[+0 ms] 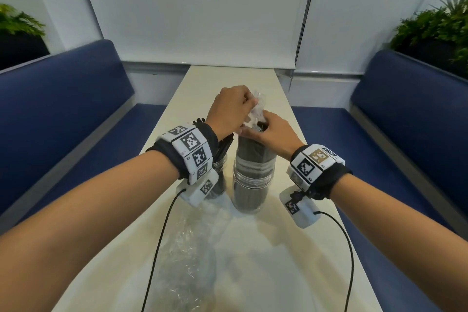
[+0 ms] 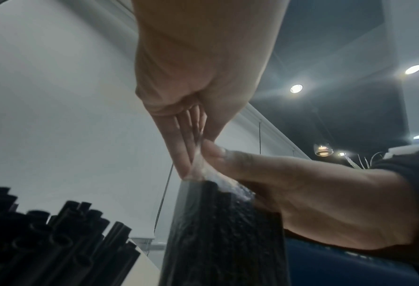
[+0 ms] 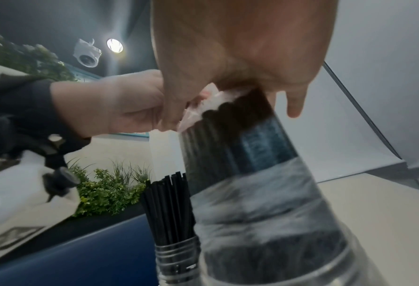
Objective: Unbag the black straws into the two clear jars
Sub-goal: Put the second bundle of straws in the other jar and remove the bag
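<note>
Two clear jars stand mid-table. The left jar [image 1: 219, 167], partly behind my left wrist, holds loose black straws [image 2: 44, 232]. In the right jar [image 1: 253, 185] a bundle of black straws [image 3: 238, 135] stands upright, still wrapped in its clear bag [image 1: 257, 106]. My left hand [image 1: 247, 106] pinches the crumpled top of the bag above the bundle. My right hand [image 1: 255, 129] grips the bag at the straw tips, thumb against the plastic [image 2: 201, 166]. The two hands touch at the bag's top.
An empty crumpled clear bag [image 1: 187, 248] lies on the cream table [image 1: 291, 261] near me. Wrist camera cables trail over the near table. Blue benches [image 1: 63, 114] flank the narrow table, and plants [image 1: 435, 28] stand behind them.
</note>
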`<state>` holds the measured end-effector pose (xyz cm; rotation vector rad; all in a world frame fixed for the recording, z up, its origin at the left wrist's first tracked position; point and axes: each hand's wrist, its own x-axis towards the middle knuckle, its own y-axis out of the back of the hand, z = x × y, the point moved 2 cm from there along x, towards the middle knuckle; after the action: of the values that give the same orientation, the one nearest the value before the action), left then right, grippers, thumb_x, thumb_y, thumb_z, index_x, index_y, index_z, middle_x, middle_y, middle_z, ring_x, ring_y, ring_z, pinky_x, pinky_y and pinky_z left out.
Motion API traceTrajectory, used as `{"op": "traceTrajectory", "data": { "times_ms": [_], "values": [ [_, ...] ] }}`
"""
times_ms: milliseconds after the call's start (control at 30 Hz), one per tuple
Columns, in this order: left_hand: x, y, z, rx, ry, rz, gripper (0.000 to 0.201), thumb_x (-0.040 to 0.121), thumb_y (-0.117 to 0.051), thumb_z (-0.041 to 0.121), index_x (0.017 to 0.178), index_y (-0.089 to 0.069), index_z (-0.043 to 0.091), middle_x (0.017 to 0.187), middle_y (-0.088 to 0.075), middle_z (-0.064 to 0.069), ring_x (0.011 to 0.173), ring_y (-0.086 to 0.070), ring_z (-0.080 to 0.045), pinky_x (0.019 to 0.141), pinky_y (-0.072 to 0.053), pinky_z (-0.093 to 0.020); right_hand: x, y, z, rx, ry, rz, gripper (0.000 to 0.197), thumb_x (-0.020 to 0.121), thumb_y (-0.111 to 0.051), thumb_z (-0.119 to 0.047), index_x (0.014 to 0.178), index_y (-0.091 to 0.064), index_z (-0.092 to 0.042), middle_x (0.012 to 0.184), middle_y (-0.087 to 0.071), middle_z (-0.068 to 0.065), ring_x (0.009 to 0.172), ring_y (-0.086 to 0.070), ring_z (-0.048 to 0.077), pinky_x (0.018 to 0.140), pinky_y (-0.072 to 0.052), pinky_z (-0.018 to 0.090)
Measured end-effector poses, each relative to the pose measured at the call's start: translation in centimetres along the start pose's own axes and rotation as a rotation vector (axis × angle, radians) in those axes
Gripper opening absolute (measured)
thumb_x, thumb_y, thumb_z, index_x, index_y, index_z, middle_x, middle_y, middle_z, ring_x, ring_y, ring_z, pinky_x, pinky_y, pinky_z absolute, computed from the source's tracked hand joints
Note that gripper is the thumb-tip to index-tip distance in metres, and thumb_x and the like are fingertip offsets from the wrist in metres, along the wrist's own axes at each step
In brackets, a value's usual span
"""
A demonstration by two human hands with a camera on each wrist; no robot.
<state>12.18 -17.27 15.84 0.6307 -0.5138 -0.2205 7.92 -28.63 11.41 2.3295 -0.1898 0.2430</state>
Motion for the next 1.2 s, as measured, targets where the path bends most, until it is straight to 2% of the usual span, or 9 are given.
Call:
{"op": "traceTrajectory", "data": {
  "times_ms": [100,267,433,567,667,733,833,966,1200],
  "values": [
    [0.2,-0.2,0.0,-0.063,0.023,-0.002,0.012,0.093,-0.052,0.017,0.085,-0.057,0.009,0.076,-0.065,-0.007,0.064,-0.07,-0.026,0.067,-0.059,-0.042,0.0,-0.3,-0.2,-0.064,0.036,0.022,0.059,0.063,-0.061,-0.069,0.097,-0.058,-0.022,0.094,-0.067,0.0,0.086,-0.062,0.02,0.081,-0.048,0.039],
    [0.4,-0.6,-0.5,-0.093,0.065,-0.009,0.016,0.091,-0.055,0.017,0.09,-0.061,0.002,0.081,-0.062,-0.013,0.078,-0.067,-0.035,0.076,-0.057,-0.048,0.6,-0.1,-0.1,-0.014,0.032,-0.033,0.041,0.08,-0.064,-0.038,0.093,-0.06,0.001,0.096,-0.059,0.022,0.086,-0.055,0.032,0.078,-0.044,0.04],
    [0.3,-0.3,-0.4,-0.194,0.14,-0.038,0.011,0.088,-0.06,0.016,0.085,-0.06,0.006,0.086,-0.067,-0.018,0.071,-0.071,-0.032,0.072,-0.06,-0.043,0.4,0.3,0.3,0.031,0.044,-0.067,0.031,0.085,-0.061,-0.031,0.097,-0.061,-0.002,0.094,-0.063,0.014,0.085,-0.056,0.026,0.073,-0.043,0.035],
    [0.5,0.1,-0.4,-0.02,0.079,-0.114,0.035,0.081,-0.065,0.045,0.081,-0.062,0.011,0.075,-0.063,-0.001,0.068,-0.062,-0.018,0.065,-0.051,-0.034,0.6,1.1,0.7,0.082,-0.013,-0.123,0.037,0.083,-0.063,-0.031,0.105,-0.058,-0.001,0.096,-0.063,0.014,0.089,-0.057,0.024,0.08,-0.046,0.038],
    [0.1,-0.5,-0.5,0.1,0.037,-0.275,0.043,0.075,-0.065,0.054,0.078,-0.063,0.011,0.067,-0.056,0.005,0.065,-0.051,-0.012,0.057,-0.036,-0.025,0.2,1.3,0.4,0.144,0.018,-0.118,0.045,0.079,-0.069,-0.026,0.118,-0.055,-0.009,0.117,-0.061,0.01,0.102,-0.056,0.02,0.08,-0.044,0.021],
    [0.0,-0.6,-0.5,0.129,0.004,-0.244,0.031,0.082,-0.064,0.038,0.072,-0.062,0.009,0.061,-0.053,0.002,0.063,-0.052,-0.016,0.054,-0.034,-0.025,0.0,1.2,0.5,0.167,0.032,-0.059,0.067,0.072,-0.076,-0.025,0.129,-0.043,-0.01,0.129,-0.053,0.007,0.108,-0.049,0.013,0.082,-0.039,0.015],
    [0.2,-0.6,-0.7,0.183,-0.049,-0.14,0.034,0.091,-0.053,0.029,0.082,-0.062,-0.002,0.067,-0.057,-0.007,0.073,-0.057,-0.027,0.063,-0.039,-0.032,-0.5,0.9,1.6,0.272,-0.038,0.008,0.11,0.062,-0.083,-0.025,0.145,-0.01,-0.019,0.146,-0.031,0.008,0.123,-0.03,0.009,0.099,-0.028,0.026],
    [0.6,-0.6,-0.9,0.235,-0.101,-0.086,0.035,0.095,-0.046,0.029,0.093,-0.06,-0.002,0.091,-0.066,-0.019,0.086,-0.06,-0.034,0.068,-0.038,-0.032,-1.6,-0.3,2.9,0.416,-0.121,-0.117,0.125,0.062,-0.082,-0.012,0.145,0.011,-0.021,0.149,-0.027,0.009,0.13,-0.033,0.015,0.106,-0.028,0.03],
    [-0.3,-1.7,-0.5,0.326,-0.101,-0.222,0.036,0.097,-0.043,0.03,0.093,-0.059,-0.002,0.079,-0.057,-0.016,0.074,-0.05,-0.029,0.065,-0.032,-0.03,-1.8,-1.1,2.9,0.57,-0.166,-0.06,0.105,0.064,-0.079,0.0,0.143,-0.012,-0.015,0.128,-0.043,0.005,0.113,-0.047,0.015,0.095,-0.04,0.026]
  ]
}}
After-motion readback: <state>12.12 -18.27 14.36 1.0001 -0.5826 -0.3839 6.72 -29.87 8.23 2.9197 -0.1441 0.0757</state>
